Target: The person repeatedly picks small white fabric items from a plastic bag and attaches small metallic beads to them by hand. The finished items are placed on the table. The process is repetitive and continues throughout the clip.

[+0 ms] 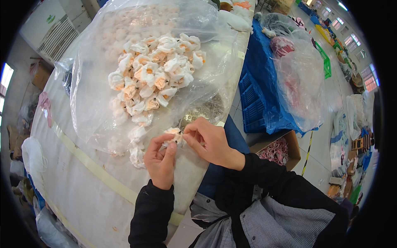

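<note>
On pale table (82, 194), white puffs (153, 76), tiled floor (320, 153) alongside

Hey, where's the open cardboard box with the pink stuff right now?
In the head view, the cardboard box is right of centre, just above your black right sleeve and just below the blue crate.

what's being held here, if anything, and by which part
The left hand pinches a fluffy white-and-peach piece by its near left side; the right hand is at its right edge, grip unclear.

plush pieces (151, 74): fluffy, matt | bag (93, 91): glossy plastic | carton (295, 153): matt cardboard
</note>
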`<action>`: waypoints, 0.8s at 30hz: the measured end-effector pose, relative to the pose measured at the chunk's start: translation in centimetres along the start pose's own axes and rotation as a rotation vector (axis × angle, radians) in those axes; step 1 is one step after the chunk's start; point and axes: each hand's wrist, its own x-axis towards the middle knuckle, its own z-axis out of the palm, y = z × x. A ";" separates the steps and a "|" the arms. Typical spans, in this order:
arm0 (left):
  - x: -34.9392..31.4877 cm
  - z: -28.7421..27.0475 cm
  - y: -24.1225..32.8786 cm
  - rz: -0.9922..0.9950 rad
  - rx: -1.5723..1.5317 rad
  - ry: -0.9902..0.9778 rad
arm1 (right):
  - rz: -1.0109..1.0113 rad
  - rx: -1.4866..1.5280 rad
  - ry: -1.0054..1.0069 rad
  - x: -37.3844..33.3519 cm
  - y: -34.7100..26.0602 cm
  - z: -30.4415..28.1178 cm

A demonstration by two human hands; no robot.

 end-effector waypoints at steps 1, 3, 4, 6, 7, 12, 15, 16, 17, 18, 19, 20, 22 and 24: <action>0.0 0.0 0.0 0.003 0.014 0.002 | -0.070 -0.013 -0.010 0.0 0.1 0.0; 0.1 0.0 0.1 0.011 0.043 0.005 | -0.210 -0.039 -0.027 -0.1 0.2 0.0; 0.0 0.1 0.1 0.041 0.073 -0.003 | -0.217 -0.050 -0.022 -0.1 0.1 0.2; -0.2 0.0 0.1 0.101 0.132 -0.017 | -0.232 -0.073 -0.013 0.0 -0.2 0.4; -0.2 0.0 0.0 0.131 0.186 -0.020 | -0.217 -0.085 -0.013 0.0 -0.3 0.3; -0.1 0.0 -0.3 0.332 0.505 -0.035 | -0.150 -0.169 -0.048 0.1 -0.8 -0.3; 0.0 0.5 0.5 0.363 0.548 -0.070 | -0.114 -0.083 -0.066 0.0 -0.3 -0.4; 0.1 0.4 0.4 0.421 0.609 -0.100 | -0.114 -0.077 -0.079 -0.2 -0.5 -0.6; 0.3 0.1 0.2 0.479 0.670 -0.130 | -0.113 -0.071 -0.093 -0.4 -0.9 -0.9; 0.4 -0.1 0.1 0.539 0.731 -0.158 | -0.115 -0.064 -0.106 -0.6 -1.1 -1.1; 0.3 -0.2 0.0 0.555 0.759 -0.162 | -0.116 -0.052 -0.099 -0.8 -1.0 -1.2; 0.1 -0.3 -0.2 0.570 0.786 -0.166 | -0.118 -0.040 -0.092 -1.1 -0.9 -1.2; -0.2 -0.3 -0.4 0.597 0.805 -0.172 | -0.090 0.001 -0.088 -1.6 -0.7 -1.2; -0.4 0.1 -0.6 0.619 0.788 -0.175 | -0.030 0.060 -0.095 -2.0 -0.5 -1.2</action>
